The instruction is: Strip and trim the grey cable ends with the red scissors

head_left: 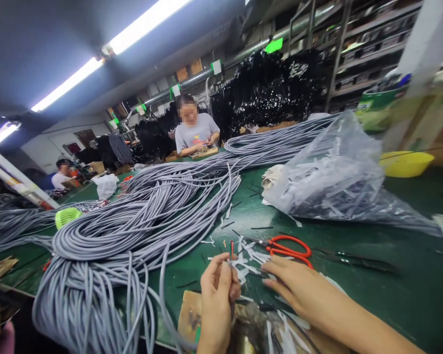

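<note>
My left hand is closed in a pinch at the bottom middle, around a cable end with a thin red wire sticking up from the fingertips. A grey cable loops down and passes behind that wrist. My right hand is to its right, fingers stretched out and a little apart over white strips strewn on the table; I see nothing held in it. Just beyond it lie red-handled scissors. Below both hands is a worn block with more strips and a dark wire around it.
Coils of grey cable cover the left of the green table. A clear bag of white scraps lies at right, near dark-handled pliers and a yellow bowl. Across the table sits a person working with both hands.
</note>
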### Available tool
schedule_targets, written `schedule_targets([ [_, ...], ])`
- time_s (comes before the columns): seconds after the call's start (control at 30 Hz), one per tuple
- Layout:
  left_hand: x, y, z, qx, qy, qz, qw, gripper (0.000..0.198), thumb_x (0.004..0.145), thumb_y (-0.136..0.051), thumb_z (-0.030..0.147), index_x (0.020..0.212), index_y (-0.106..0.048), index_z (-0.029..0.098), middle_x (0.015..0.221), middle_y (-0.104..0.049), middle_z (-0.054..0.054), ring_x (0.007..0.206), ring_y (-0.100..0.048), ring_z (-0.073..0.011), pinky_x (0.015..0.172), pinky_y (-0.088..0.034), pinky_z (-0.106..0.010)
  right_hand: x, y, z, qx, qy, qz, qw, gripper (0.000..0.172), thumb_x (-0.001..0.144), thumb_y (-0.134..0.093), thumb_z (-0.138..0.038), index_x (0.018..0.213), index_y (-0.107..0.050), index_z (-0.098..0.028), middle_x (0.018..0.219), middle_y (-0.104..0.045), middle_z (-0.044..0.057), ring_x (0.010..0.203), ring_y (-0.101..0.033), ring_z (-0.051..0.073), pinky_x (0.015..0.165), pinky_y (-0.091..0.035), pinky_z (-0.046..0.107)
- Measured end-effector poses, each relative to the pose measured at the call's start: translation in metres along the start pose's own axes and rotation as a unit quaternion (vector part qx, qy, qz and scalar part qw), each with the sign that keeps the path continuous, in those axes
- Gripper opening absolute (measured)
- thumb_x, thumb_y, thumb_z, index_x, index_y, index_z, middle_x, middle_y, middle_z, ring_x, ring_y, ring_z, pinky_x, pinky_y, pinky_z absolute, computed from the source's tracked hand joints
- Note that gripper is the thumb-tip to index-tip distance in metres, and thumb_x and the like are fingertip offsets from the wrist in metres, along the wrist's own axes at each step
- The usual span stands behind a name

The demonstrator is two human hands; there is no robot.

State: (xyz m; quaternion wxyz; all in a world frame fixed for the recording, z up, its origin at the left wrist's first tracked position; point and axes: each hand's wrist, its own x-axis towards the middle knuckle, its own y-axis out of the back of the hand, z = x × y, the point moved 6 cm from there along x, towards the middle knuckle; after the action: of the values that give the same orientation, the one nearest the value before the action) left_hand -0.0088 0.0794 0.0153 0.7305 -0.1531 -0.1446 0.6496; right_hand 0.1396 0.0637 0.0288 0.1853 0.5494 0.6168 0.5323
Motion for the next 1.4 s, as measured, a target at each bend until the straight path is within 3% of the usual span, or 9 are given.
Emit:
schedule_targets([
  [0.1,-0.001,-0.002,0.0,0.003,0.01,-0.015,1.0,0.047,0.07,-0.081,0.052,0.091,-0.069,0.012,0.059,-0.048,0.006,0.046,-0.036,-0.0022,0.044,-0.028,-0.013,0.0,-0.007,0.004,-0.028,0.034,-0.011,0.999,0.025,0.087,-0.049,-0.007,0.084,-0.07,-0.021,0.085,-0.073,0.005,0.076,-0.071,0.017,0.069,-0.056,0.024],
  [0.2,-0.003,0.001,0.0,0.012,0.012,0.0,1.0,0.047,0.067,-0.083,0.05,0.091,-0.069,0.012,0.069,-0.056,0.003,0.046,-0.04,-0.0019,0.044,-0.032,-0.014,0.004,-0.001,0.021,-0.125,-0.005,0.032,0.992,0.034,0.08,-0.044,0.002,0.09,-0.071,-0.018,0.093,-0.074,0.01,0.083,-0.071,0.02,0.071,-0.057,0.028],
  [0.3,-0.005,0.001,0.0,0.047,0.022,0.008,0.999,0.051,0.064,-0.084,0.05,0.093,-0.068,0.011,0.074,-0.062,-0.001,0.047,-0.047,-0.0046,0.046,-0.038,-0.017,0.006,0.006,0.042,-0.17,-0.058,0.05,0.982,0.039,0.069,-0.043,0.008,0.09,-0.07,-0.012,0.082,-0.073,0.016,0.073,-0.071,0.027,0.062,-0.056,0.033],
  [0.47,-0.006,-0.004,0.006,0.077,0.015,0.016,0.997,0.056,0.056,-0.085,0.056,0.082,-0.069,0.009,0.059,-0.057,0.002,0.045,-0.046,-0.0065,0.044,-0.038,-0.018,0.01,0.011,0.057,-0.167,-0.069,0.056,0.982,0.027,0.064,-0.047,0.002,0.069,-0.066,-0.016,0.065,-0.067,0.01,0.055,-0.067,0.023,0.048,-0.049,0.028],
  [0.6,-0.005,-0.006,0.006,0.038,0.011,0.027,0.999,0.057,0.058,-0.082,0.062,0.072,-0.066,0.009,0.054,-0.052,0.003,0.042,-0.04,-0.0037,0.041,-0.031,-0.015,0.018,0.016,0.046,-0.108,-0.03,0.085,0.99,0.021,0.074,-0.046,-0.009,0.079,-0.064,-0.018,0.073,-0.067,0.008,0.057,-0.068,0.019,0.051,-0.052,0.025],
  [0.77,-0.004,-0.008,0.003,-0.03,0.033,0.023,0.999,0.058,0.054,-0.084,0.063,0.065,-0.06,0.011,0.05,-0.044,0.006,0.037,-0.036,-0.0021,0.035,-0.021,-0.014,0.017,0.024,0.016,0.065,0.089,0.175,0.978,0.013,0.087,-0.044,-0.021,0.089,-0.057,-0.022,0.079,-0.065,0.004,0.062,-0.068,0.015,0.058,-0.054,0.021],
  [0.97,-0.003,-0.011,0.002,-0.056,0.05,0.012,0.997,0.06,0.053,-0.084,0.065,0.064,-0.056,0.013,0.045,-0.04,0.008,0.031,-0.032,0.0,0.032,-0.016,-0.013,0.009,0.028,0.003,-0.064,0.157,0.256,0.952,0.016,0.092,-0.049,-0.036,0.095,-0.055,-0.021,0.083,-0.066,0.006,0.069,-0.067,0.02,0.061,-0.053,0.03],
  [1.2,-0.003,-0.012,-0.002,-0.057,0.074,-0.017,0.995,0.063,0.053,-0.082,0.068,0.062,-0.054,0.013,0.043,-0.038,0.009,0.028,-0.03,0.001,0.03,-0.013,-0.012,0.004,0.031,-0.008,-0.043,0.21,0.248,0.945,0.014,0.093,-0.046,-0.025,0.096,-0.059,-0.021,0.082,-0.066,0.007,0.074,-0.065,0.022,0.069,-0.052,0.034],
  [1.4,-0.003,-0.015,-0.005,-0.084,0.125,-0.061,0.987,0.061,0.051,-0.085,0.064,0.064,-0.054,0.014,0.043,-0.034,0.011,0.029,-0.025,0.0011,0.03,-0.01,-0.012,0.007,0.019,-0.001,0.002,0.207,0.228,0.951,0.024,0.097,-0.036,-0.021,0.086,-0.057,-0.023,0.077,-0.063,0.004,0.067,-0.063,0.019,0.06,-0.049,0.029],
])
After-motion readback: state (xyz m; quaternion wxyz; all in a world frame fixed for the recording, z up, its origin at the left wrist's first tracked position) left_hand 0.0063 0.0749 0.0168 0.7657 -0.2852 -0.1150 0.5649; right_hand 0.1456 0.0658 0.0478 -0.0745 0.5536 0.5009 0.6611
